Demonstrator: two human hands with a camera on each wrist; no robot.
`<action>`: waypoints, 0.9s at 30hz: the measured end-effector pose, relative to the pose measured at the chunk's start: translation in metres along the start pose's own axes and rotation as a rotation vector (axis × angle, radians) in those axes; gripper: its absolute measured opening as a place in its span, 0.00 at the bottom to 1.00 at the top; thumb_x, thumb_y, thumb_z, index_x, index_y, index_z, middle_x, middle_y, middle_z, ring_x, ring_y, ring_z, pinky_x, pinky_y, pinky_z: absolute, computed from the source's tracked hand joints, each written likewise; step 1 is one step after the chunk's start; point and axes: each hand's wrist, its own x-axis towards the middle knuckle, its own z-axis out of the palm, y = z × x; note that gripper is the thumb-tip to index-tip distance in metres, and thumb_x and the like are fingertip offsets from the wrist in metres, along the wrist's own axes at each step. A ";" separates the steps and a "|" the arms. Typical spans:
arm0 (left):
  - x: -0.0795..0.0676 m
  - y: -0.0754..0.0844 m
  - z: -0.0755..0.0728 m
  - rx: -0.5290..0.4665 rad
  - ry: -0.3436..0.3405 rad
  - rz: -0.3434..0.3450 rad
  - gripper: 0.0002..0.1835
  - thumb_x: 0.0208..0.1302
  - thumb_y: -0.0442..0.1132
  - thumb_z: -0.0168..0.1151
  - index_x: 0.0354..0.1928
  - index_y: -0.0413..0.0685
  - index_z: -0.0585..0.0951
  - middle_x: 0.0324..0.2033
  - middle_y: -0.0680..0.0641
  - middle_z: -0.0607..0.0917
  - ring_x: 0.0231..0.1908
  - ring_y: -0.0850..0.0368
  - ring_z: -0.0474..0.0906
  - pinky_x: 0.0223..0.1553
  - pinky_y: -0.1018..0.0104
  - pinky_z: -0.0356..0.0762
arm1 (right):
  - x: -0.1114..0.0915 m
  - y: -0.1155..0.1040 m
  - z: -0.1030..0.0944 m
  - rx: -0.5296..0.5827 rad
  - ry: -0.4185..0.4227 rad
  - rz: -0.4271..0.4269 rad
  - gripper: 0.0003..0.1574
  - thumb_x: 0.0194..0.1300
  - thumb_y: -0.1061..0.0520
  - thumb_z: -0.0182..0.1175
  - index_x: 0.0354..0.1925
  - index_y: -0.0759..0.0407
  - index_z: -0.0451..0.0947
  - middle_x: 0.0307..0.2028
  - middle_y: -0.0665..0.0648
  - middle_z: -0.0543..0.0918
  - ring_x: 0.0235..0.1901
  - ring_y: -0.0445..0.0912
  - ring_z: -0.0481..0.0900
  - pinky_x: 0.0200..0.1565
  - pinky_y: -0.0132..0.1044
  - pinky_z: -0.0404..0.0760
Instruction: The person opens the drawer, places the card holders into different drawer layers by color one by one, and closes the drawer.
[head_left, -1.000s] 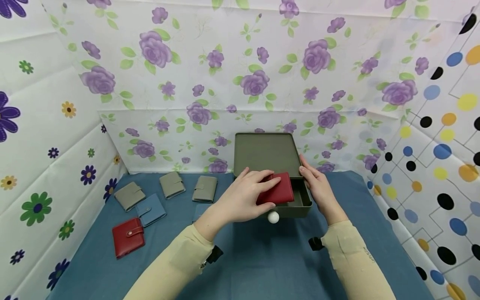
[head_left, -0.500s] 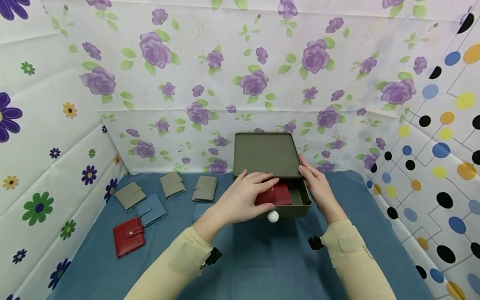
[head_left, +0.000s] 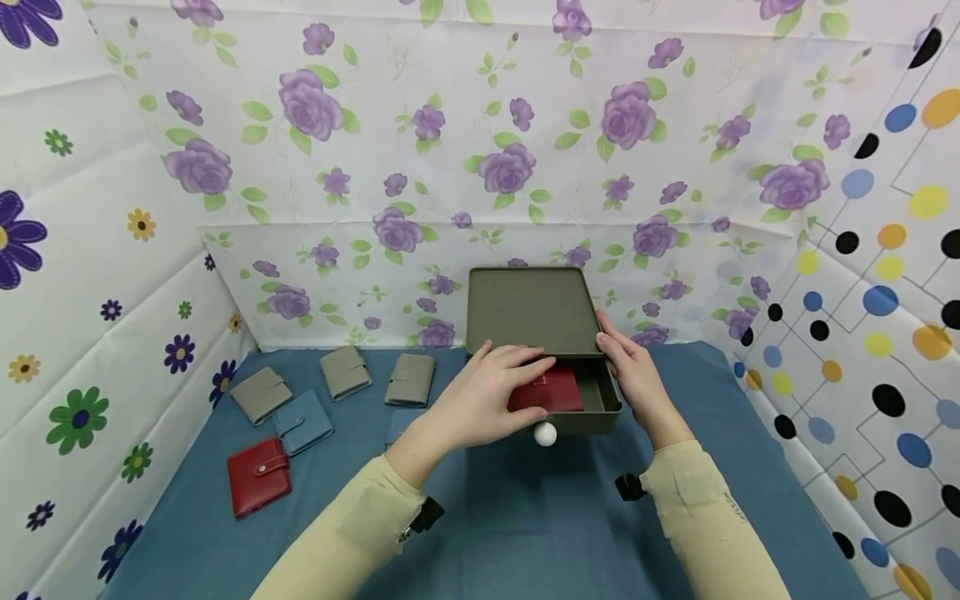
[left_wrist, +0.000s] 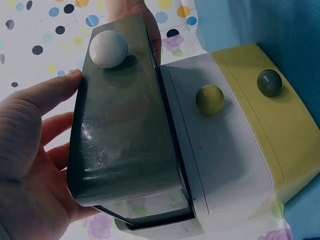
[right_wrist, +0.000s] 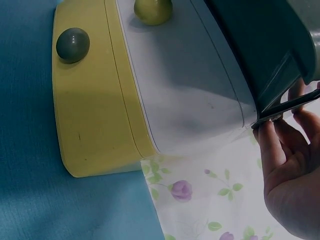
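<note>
A small drawer cabinet (head_left: 528, 310) stands at the back with its olive-green top drawer (head_left: 577, 423) pulled out. Inside that drawer lies a red wallet (head_left: 558, 392), partly covered by my left hand (head_left: 487, 392). The left fingers reach over the wallet, and the thumb sits near the drawer's front edge. In the left wrist view, the thumb (left_wrist: 52, 92) lies by the rim of the drawer front. My right hand (head_left: 637, 375) rests against the cabinet's right side, thumb at the top's front corner. The right wrist view shows its fingers (right_wrist: 272, 150) touching the cabinet's side.
On the left of the blue cloth lie another red wallet (head_left: 258, 477), a blue wallet (head_left: 303, 422) and several grey wallets (head_left: 345, 372). A second blue wallet (head_left: 401, 423) is half hidden behind my left arm. The lower drawers are white (left_wrist: 210, 145) and yellow (left_wrist: 272, 120), both closed.
The red wallet, raised at a tilt above the drawer a second ago, has dropped down into it. My left hand stays over it; the right hand has hardly moved.
</note>
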 end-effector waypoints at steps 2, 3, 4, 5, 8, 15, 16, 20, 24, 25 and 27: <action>-0.001 0.000 0.000 -0.002 0.003 -0.006 0.36 0.70 0.51 0.75 0.77 0.51 0.76 0.74 0.45 0.76 0.74 0.47 0.69 0.77 0.32 0.54 | 0.000 0.000 0.000 -0.002 0.002 -0.003 0.39 0.81 0.29 0.51 0.83 0.26 0.55 0.84 0.45 0.54 0.81 0.50 0.58 0.73 0.57 0.69; -0.001 0.000 0.000 -0.005 0.005 -0.008 0.36 0.70 0.51 0.75 0.76 0.51 0.76 0.74 0.45 0.76 0.74 0.47 0.69 0.77 0.32 0.54 | 0.000 0.000 0.001 -0.003 0.003 -0.004 0.39 0.81 0.29 0.51 0.83 0.26 0.55 0.84 0.45 0.55 0.81 0.50 0.59 0.73 0.57 0.69; -0.001 0.000 0.000 -0.005 0.006 -0.009 0.36 0.70 0.51 0.76 0.76 0.51 0.76 0.74 0.45 0.76 0.74 0.47 0.69 0.77 0.32 0.54 | 0.000 0.000 0.001 -0.004 0.004 -0.005 0.39 0.81 0.29 0.51 0.83 0.26 0.55 0.84 0.45 0.55 0.80 0.50 0.59 0.72 0.58 0.69; -0.001 -0.001 0.000 -0.005 0.007 -0.012 0.37 0.69 0.51 0.76 0.76 0.51 0.76 0.74 0.46 0.76 0.74 0.47 0.69 0.77 0.33 0.54 | 0.000 0.000 0.001 -0.007 0.005 -0.005 0.39 0.81 0.29 0.51 0.83 0.26 0.55 0.84 0.45 0.55 0.80 0.50 0.59 0.72 0.58 0.69; -0.002 -0.001 0.000 -0.013 0.011 -0.014 0.37 0.69 0.52 0.76 0.76 0.50 0.77 0.74 0.45 0.76 0.74 0.47 0.69 0.77 0.32 0.53 | -0.001 0.000 0.001 -0.013 0.005 -0.006 0.38 0.81 0.29 0.51 0.82 0.25 0.55 0.84 0.46 0.55 0.80 0.51 0.60 0.72 0.58 0.69; -0.002 -0.002 0.001 -0.021 0.020 -0.019 0.37 0.69 0.52 0.76 0.76 0.50 0.77 0.74 0.46 0.76 0.74 0.48 0.69 0.77 0.32 0.53 | -0.001 -0.001 0.001 -0.019 0.008 -0.009 0.39 0.81 0.29 0.51 0.83 0.27 0.55 0.83 0.44 0.55 0.81 0.49 0.58 0.73 0.58 0.68; -0.002 -0.003 0.001 -0.022 0.022 -0.020 0.37 0.69 0.52 0.76 0.76 0.50 0.77 0.74 0.46 0.76 0.74 0.48 0.69 0.77 0.32 0.53 | -0.001 -0.001 0.001 -0.019 0.008 -0.008 0.39 0.81 0.29 0.51 0.83 0.27 0.55 0.83 0.43 0.55 0.81 0.49 0.57 0.73 0.57 0.68; -0.003 -0.003 0.001 -0.029 0.028 -0.025 0.37 0.68 0.52 0.77 0.75 0.50 0.78 0.73 0.45 0.77 0.74 0.47 0.69 0.77 0.31 0.53 | -0.001 -0.001 0.002 -0.020 0.006 -0.005 0.40 0.81 0.29 0.51 0.84 0.30 0.55 0.83 0.42 0.54 0.81 0.49 0.57 0.73 0.57 0.68; -0.003 -0.003 0.001 -0.033 0.032 -0.027 0.37 0.68 0.52 0.77 0.75 0.50 0.78 0.73 0.45 0.77 0.75 0.47 0.69 0.76 0.31 0.53 | -0.001 0.000 0.002 -0.018 0.008 -0.005 0.41 0.82 0.29 0.51 0.84 0.31 0.55 0.83 0.43 0.55 0.80 0.50 0.59 0.72 0.58 0.69; -0.003 -0.003 0.001 -0.034 0.035 -0.026 0.37 0.68 0.52 0.77 0.75 0.50 0.78 0.73 0.45 0.77 0.75 0.47 0.68 0.76 0.31 0.53 | -0.001 0.000 0.002 -0.017 0.008 -0.007 0.41 0.82 0.29 0.51 0.84 0.31 0.55 0.83 0.43 0.55 0.80 0.50 0.59 0.72 0.58 0.69; -0.004 -0.003 0.001 -0.034 0.041 -0.026 0.37 0.67 0.53 0.77 0.75 0.50 0.78 0.73 0.45 0.77 0.75 0.46 0.68 0.76 0.31 0.53 | -0.001 0.000 0.002 -0.017 0.010 -0.012 0.41 0.82 0.29 0.51 0.84 0.32 0.55 0.83 0.43 0.55 0.80 0.50 0.59 0.73 0.57 0.69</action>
